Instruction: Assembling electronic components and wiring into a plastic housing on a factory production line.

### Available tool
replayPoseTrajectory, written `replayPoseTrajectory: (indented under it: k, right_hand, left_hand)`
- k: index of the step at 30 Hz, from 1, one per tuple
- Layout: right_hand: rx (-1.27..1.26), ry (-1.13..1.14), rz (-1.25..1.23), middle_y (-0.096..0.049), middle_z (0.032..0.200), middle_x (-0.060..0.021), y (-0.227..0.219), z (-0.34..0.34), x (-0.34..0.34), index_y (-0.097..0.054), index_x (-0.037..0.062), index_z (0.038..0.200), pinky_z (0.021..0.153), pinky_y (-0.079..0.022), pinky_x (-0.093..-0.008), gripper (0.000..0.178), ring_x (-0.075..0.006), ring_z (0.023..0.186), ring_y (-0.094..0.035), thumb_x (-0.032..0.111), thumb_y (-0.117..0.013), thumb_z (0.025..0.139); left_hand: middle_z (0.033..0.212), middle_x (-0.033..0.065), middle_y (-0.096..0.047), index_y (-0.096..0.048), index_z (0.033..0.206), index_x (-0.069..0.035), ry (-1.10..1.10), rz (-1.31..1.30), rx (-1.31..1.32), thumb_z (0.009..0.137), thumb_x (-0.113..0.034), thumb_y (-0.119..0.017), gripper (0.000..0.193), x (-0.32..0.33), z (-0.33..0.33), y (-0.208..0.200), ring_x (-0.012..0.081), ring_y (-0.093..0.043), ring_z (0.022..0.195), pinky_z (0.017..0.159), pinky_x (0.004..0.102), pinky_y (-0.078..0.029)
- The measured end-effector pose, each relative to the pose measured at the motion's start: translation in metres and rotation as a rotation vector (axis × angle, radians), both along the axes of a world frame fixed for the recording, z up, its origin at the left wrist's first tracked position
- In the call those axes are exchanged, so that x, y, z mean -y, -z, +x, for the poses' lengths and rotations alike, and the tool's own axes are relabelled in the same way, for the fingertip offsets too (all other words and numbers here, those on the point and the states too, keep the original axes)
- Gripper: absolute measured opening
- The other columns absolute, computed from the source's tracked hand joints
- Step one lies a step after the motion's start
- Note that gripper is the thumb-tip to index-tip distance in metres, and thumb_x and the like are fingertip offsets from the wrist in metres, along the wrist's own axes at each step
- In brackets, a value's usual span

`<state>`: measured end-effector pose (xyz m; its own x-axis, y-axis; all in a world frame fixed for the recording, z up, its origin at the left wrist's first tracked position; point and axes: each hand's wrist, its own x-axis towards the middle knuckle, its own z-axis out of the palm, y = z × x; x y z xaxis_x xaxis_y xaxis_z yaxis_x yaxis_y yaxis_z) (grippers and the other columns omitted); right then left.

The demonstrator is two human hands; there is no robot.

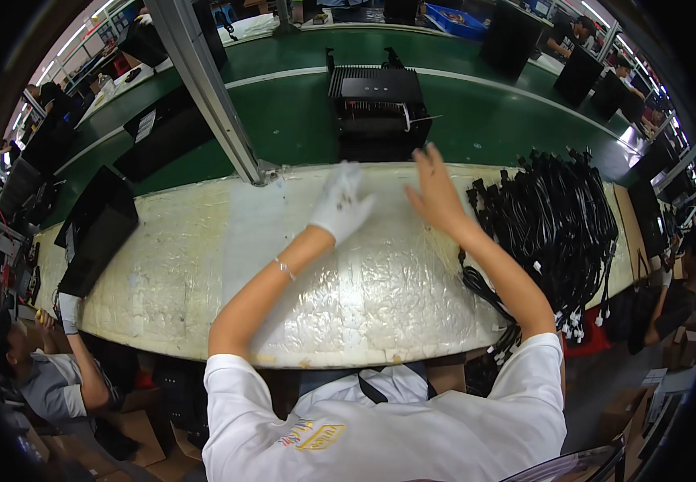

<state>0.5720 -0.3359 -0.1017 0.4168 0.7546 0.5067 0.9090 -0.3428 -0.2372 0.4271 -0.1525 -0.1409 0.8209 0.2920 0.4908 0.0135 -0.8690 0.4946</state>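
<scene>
My left hand (343, 206), in a white glove with dark smudges, reaches over the padded table with its thumb apart from its fingers. It is a little blurred and holds nothing that I can see. My bare right hand (438, 193) is stretched out with fingers spread, also holding nothing. Just beyond both hands, a black finned electronic unit (378, 87) sits on the green conveyor. Wires show along its open near side, and a white cable loops at its right. Neither hand visibly touches it.
A large heap of black power cables (553, 233) covers the table's right end. A metal post (203, 88) rises at the far edge, left of my hands. Black panels (103, 229) stand at the left, where a co-worker (51, 365) handles one. A blue tray (456, 22) lies far back.
</scene>
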Motion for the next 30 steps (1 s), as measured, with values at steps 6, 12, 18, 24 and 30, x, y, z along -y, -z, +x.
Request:
replayPoseTrajectory:
  k: [6,12,18,24,30]
  right_hand:
    - [-0.095,-0.386,-0.341,-0.037,0.137,-0.0421,0.014,-0.148,0.031,-0.046,-0.0086,0.129,0.109,-0.033,-0.0551,0.053,-0.0524,0.128,-0.040,0.017,-0.063,0.086]
    - [-0.185,-0.290,-0.206,-0.039,0.131,-0.0464,0.048,-0.193,0.026,-0.044,-0.0190,0.123,0.109,-0.032,-0.0552,0.050,-0.0580,0.123,-0.040,0.013,-0.059,0.087]
    - [-0.082,-0.220,-0.118,-0.039,0.133,-0.0409,0.063,-0.205,0.024,-0.042,-0.0156,0.127,0.110,-0.031,-0.0549,0.049,-0.0540,0.127,-0.038,0.011,-0.057,0.088]
    - [-0.170,-0.224,-0.011,-0.040,0.134,-0.0373,0.065,-0.206,0.028,-0.045,-0.0102,0.129,0.110,-0.031,-0.0545,0.049,-0.0518,0.128,-0.038,0.014,-0.058,0.089]
    - [-0.188,-0.216,0.006,-0.041,0.134,-0.0366,0.063,-0.207,0.027,-0.047,-0.0087,0.128,0.110,-0.031,-0.0545,0.048,-0.0513,0.128,-0.039,0.015,-0.059,0.088]
  left_hand:
    - [0.154,0.0154,-0.034,-0.048,0.140,-0.009,-0.012,0.187,-0.429,0.094,-0.042,-0.050,0.057,0.025,-0.061,0.027,0.0357,-0.024,0.145,0.120,0.0474,-0.014]
    - [0.158,0.0132,-0.028,-0.040,0.148,-0.015,0.003,0.181,-0.432,0.098,-0.046,-0.043,0.058,0.034,-0.062,0.031,0.0328,-0.018,0.148,0.119,0.0480,-0.010]
    - [0.156,0.0125,-0.032,-0.043,0.146,-0.013,0.008,0.156,-0.405,0.099,-0.045,-0.042,0.057,0.032,-0.064,0.030,0.0311,-0.020,0.147,0.120,0.0455,-0.010]
    - [0.155,0.0122,-0.034,-0.046,0.143,-0.011,0.002,0.139,-0.395,0.099,-0.042,-0.044,0.054,0.036,-0.067,0.025,0.0310,-0.022,0.147,0.119,0.0443,-0.014]
    - [0.153,0.0130,-0.037,-0.047,0.142,-0.010,0.003,0.136,-0.372,0.098,-0.041,-0.046,0.053,0.034,-0.067,0.027,0.0310,-0.024,0.146,0.119,0.0431,-0.016]
